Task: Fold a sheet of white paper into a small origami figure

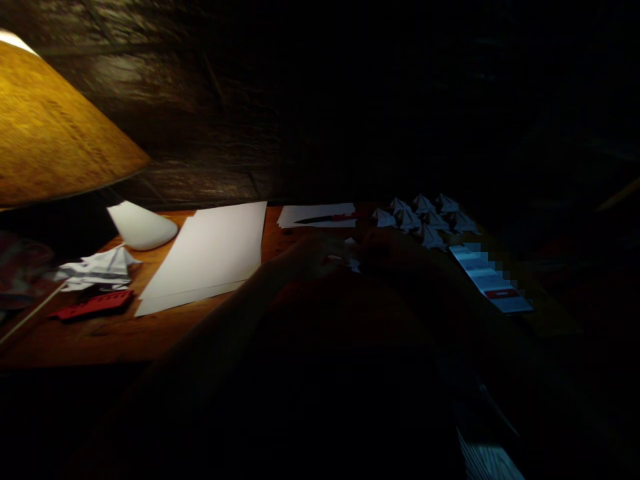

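Both my hands are over the middle of the table in deep shadow. Between them is a small piece of white folded paper point(353, 256), mostly covered by fingers. My left hand point(316, 256) pinches its left side. My right hand point(383, 252) closes on the other side, its fingers barely visible in the dark. Just behind the hands, a knife point(320, 219) with a dark blade and red handle lies across small white sheets point(300, 213). Several folded paper shapes point(407, 219) stand in a group beyond my right hand.
A lit lamp with a yellow shade point(60, 133) and white base point(143, 225) stands at left. Large white sheets point(210, 247), crumpled striped paper point(97, 268) and a red object point(95, 306) lie near it. A glowing phone screen point(483, 270) lies right. A dark wall point(200, 133) rises behind.
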A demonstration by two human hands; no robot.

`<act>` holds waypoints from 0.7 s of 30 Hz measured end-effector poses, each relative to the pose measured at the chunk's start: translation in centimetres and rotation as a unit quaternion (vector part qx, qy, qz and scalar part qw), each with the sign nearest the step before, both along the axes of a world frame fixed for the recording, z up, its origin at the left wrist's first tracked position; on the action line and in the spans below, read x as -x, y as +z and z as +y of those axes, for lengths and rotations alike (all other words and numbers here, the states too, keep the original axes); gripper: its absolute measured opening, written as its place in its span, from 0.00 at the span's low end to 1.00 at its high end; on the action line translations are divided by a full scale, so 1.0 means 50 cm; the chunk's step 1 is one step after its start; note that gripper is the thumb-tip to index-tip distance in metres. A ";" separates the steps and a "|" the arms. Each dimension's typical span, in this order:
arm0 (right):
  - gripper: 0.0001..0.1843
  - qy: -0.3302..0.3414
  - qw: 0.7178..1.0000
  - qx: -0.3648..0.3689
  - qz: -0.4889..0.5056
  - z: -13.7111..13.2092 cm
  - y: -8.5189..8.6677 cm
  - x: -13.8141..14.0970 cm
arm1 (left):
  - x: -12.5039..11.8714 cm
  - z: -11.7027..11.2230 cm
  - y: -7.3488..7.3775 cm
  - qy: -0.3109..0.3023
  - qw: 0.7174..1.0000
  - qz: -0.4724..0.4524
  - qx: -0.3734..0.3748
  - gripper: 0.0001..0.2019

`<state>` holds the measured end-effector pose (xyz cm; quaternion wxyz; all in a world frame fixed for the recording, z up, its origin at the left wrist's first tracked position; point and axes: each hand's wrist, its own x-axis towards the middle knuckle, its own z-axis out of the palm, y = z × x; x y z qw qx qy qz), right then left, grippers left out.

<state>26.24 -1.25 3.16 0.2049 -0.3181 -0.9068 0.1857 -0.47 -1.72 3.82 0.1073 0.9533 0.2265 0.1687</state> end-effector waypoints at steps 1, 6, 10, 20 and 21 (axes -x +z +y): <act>0.10 0.000 1.000 -0.002 -0.003 0.003 -0.002 0.000 | -0.001 -0.001 0.000 -0.004 1.000 0.000 0.001 0.18; 0.12 -0.011 1.000 -0.006 -0.017 0.013 -0.011 -0.005 | -0.004 -0.004 -0.004 -0.007 1.000 0.000 0.002 0.20; 0.16 -0.061 0.998 0.022 -0.009 0.007 -0.005 -0.007 | -0.002 -0.001 -0.010 -0.017 1.000 -0.003 0.006 0.20; 0.14 -0.148 0.989 0.020 0.001 0.003 -0.010 0.006 | -0.019 -0.017 -0.007 -0.025 0.999 0.045 0.001 0.18; 0.14 -0.163 0.987 0.013 -0.001 0.004 -0.012 0.007 | -0.021 -0.018 -0.006 -0.025 0.998 0.051 0.000 0.19</act>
